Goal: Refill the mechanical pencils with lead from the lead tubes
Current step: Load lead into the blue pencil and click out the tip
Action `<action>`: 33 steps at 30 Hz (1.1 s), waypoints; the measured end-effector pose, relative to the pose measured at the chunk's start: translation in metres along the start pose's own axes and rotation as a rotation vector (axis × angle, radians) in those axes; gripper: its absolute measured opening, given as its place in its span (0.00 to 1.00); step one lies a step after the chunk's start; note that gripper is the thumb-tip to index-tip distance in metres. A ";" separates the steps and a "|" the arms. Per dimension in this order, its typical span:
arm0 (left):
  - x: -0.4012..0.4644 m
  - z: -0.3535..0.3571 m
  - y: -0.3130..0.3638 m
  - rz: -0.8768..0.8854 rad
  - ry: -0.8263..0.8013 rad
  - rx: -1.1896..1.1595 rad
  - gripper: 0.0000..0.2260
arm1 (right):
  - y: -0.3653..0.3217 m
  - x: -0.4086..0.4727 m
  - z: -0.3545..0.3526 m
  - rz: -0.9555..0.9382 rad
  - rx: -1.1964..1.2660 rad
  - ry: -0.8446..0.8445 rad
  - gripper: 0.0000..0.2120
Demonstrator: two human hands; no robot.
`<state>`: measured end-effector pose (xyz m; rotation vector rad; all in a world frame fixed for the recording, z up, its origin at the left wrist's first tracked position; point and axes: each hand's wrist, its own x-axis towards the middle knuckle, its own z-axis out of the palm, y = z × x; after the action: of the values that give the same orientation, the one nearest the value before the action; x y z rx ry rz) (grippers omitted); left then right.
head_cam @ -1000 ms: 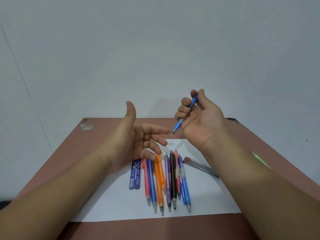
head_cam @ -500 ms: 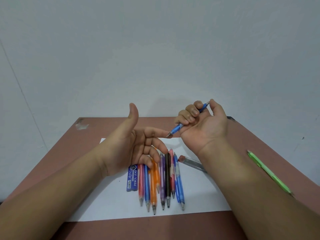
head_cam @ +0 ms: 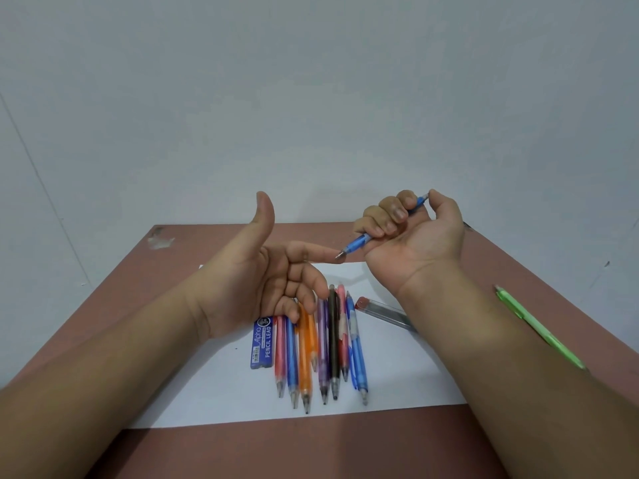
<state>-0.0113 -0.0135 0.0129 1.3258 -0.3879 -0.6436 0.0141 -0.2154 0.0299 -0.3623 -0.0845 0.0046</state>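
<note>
Nearest the camera, on the white sheet of paper (head_cam: 397, 375) that lies on the reddish table (head_cam: 311, 451), a row of mechanical pencils (head_cam: 321, 350) lies side by side with tips toward the person. A blue lead box (head_cam: 261, 344) sits at the left of the row, a clear lead tube (head_cam: 383, 312) with a red cap lies to its right, and a green pencil (head_cam: 539, 330) rests apart on the bare table, beyond the right forearm.

Above the row, the left hand (head_cam: 256, 274) is raised with palm turned inward, thumb up, forefinger stretched out and the other fingers loosely bent, holding nothing. Farther back, the right hand (head_cam: 411, 233) has its fingers curled round a blue pencil (head_cam: 359, 243), thumb on the button end, tip against the left forefinger.

This looks like the checking step: clicking the button to see whether lead feeds out. Next, I judge, comes setting this pencil aside or opening it for refilling.

Compared with a second ago, the pencil has swung from steeply tilted to lying flatter, and its tip has closed from a gap onto the forefinger.
</note>
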 end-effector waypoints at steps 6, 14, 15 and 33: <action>-0.001 0.000 0.000 0.007 -0.020 0.018 0.50 | -0.003 0.000 0.001 -0.008 -0.012 -0.017 0.16; 0.000 -0.002 -0.001 0.011 -0.020 0.002 0.49 | -0.001 -0.001 0.002 -0.015 -0.022 -0.009 0.17; 0.000 -0.002 -0.001 0.010 -0.019 0.000 0.49 | -0.001 -0.001 0.002 -0.014 -0.020 -0.009 0.17; 0.001 -0.002 -0.002 0.009 -0.003 0.007 0.50 | 0.000 -0.002 0.001 -0.022 -0.017 -0.013 0.16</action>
<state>-0.0099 -0.0124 0.0102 1.3299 -0.3985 -0.6376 0.0119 -0.2154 0.0307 -0.3784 -0.1012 -0.0157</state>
